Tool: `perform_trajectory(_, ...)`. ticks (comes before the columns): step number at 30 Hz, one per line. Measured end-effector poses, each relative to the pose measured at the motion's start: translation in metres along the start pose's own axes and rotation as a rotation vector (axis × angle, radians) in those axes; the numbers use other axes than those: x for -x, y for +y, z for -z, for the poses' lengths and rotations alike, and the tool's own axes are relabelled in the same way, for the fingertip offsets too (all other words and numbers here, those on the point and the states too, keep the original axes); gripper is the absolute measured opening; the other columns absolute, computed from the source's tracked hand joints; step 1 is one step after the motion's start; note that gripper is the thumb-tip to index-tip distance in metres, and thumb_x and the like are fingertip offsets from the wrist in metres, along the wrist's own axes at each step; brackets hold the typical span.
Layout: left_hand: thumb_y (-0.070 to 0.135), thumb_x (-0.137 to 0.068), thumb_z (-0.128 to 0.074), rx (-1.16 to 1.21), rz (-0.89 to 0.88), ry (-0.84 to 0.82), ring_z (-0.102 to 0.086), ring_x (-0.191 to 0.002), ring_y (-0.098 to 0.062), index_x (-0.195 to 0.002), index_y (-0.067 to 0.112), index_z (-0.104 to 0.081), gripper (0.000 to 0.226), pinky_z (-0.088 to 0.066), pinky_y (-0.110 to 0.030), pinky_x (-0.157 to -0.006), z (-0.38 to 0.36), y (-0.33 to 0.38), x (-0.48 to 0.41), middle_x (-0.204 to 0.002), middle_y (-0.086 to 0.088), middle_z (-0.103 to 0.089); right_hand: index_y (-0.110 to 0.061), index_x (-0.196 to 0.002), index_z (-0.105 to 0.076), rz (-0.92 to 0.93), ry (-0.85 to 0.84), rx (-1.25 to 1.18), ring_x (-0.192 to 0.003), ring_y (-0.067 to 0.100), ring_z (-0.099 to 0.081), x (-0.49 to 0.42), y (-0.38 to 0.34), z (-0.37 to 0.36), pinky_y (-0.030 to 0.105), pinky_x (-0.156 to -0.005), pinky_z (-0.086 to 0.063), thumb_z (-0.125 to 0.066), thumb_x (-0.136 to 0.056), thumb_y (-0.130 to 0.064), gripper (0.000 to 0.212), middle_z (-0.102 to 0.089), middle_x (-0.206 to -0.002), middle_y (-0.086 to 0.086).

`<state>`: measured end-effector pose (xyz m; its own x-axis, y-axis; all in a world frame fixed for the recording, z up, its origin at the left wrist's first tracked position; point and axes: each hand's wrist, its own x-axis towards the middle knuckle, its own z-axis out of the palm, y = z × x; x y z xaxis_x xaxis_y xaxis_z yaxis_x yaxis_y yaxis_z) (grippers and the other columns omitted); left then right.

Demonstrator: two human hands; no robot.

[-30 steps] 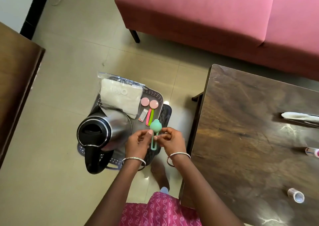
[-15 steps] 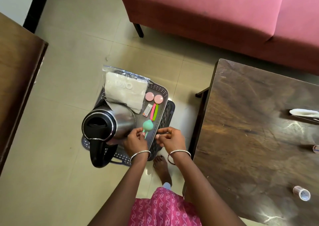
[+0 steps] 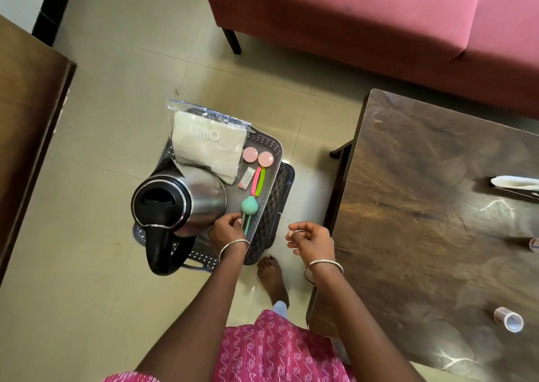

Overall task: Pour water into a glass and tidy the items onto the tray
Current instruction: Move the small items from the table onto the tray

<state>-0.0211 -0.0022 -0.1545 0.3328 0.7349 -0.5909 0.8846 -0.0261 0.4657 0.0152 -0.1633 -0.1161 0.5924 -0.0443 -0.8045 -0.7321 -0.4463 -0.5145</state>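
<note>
Head view is showing the left hand [image 3: 229, 230] pinching the light green spoon [image 3: 248, 210] by its thin handle, at five o'clock on the tray [image 3: 275, 154]; the right hand [image 3: 310, 240] is hanging loosely curled, holding nothing.

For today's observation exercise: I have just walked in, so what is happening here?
A person stands over a grey tray on the floor. Their left hand is setting a green tool down on it, beside a steel kettle, a plastic bag, two pink lids and some clips. The right hand hangs loosely curled, apart from the tray. A few items are on the wooden table.
</note>
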Motion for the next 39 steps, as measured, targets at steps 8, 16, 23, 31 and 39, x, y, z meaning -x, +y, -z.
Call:
perform_trajectory(8,0.0,-0.087,-0.058,-0.054,-0.001,0.032,-0.066,-0.097,-0.033,-0.098,0.015,-0.078,0.028,-0.052,-0.038,-0.088,0.007,0.007,0.015,-0.102,-0.01,-0.075,-0.007,-0.104,-0.071,0.038,-0.034,-0.01,-0.082,0.027,-0.073,0.006,0.002,0.009,0.027,-0.07,-0.057,-0.062,-0.094,-0.005,0.014,-0.075,-0.091,0.014)
perform_trajectory(16,0.005,-0.085,-0.065,-0.023,-0.332,0.083,-0.069,-0.084,-0.025,-0.094,0.015,-0.074,0.016,-0.055,-0.037,-0.081,0.009,0.03,0.083,-0.089,-0.005,-0.075,-0.01,-0.095,-0.072,0.06,-0.03,-0.073,-0.067,0.017,-0.069,0.018,0.026,0.06,0.025,-0.062,-0.053,-0.06,-0.091,-0.001,0.016,-0.076,-0.083,0.012)
perform_trajectory(23,0.005,-0.086,-0.063,0.002,-0.458,-0.069,-0.07,-0.079,-0.017,-0.094,0.017,-0.073,0.017,-0.057,-0.036,-0.079,-0.042,0.052,0.18,-0.083,-0.001,-0.075,-0.016,-0.085,-0.069,0.095,0.014,-0.122,-0.056,0.012,-0.063,0.032,0.057,0.151,0.024,-0.055,-0.05,-0.063,-0.087,0.001,0.018,-0.072,-0.072,0.009)
perform_trajectory(31,0.002,-0.085,-0.062,-0.054,-0.495,-0.238,-0.071,-0.074,-0.015,-0.089,0.016,-0.073,0.018,-0.056,-0.037,-0.081,-0.14,0.06,0.291,-0.078,0.001,-0.074,-0.006,-0.092,-0.07,0.079,0.121,-0.18,-0.055,0.013,-0.06,0.037,0.108,0.28,0.019,-0.052,-0.048,-0.062,-0.088,0.003,0.012,-0.069,-0.074,0.011)
perform_trajectory(39,0.006,-0.084,-0.061,-0.264,-0.622,-0.434,-0.068,-0.083,-0.019,-0.091,0.02,-0.071,0.019,-0.053,-0.032,-0.078,-0.244,0.062,0.369,-0.086,0.005,-0.073,-0.002,-0.094,-0.07,-0.001,0.261,-0.264,-0.056,0.016,-0.06,0.021,0.165,0.4,0.019,-0.049,-0.046,-0.062,-0.087,0.005,0.013,-0.069,-0.076,0.015)
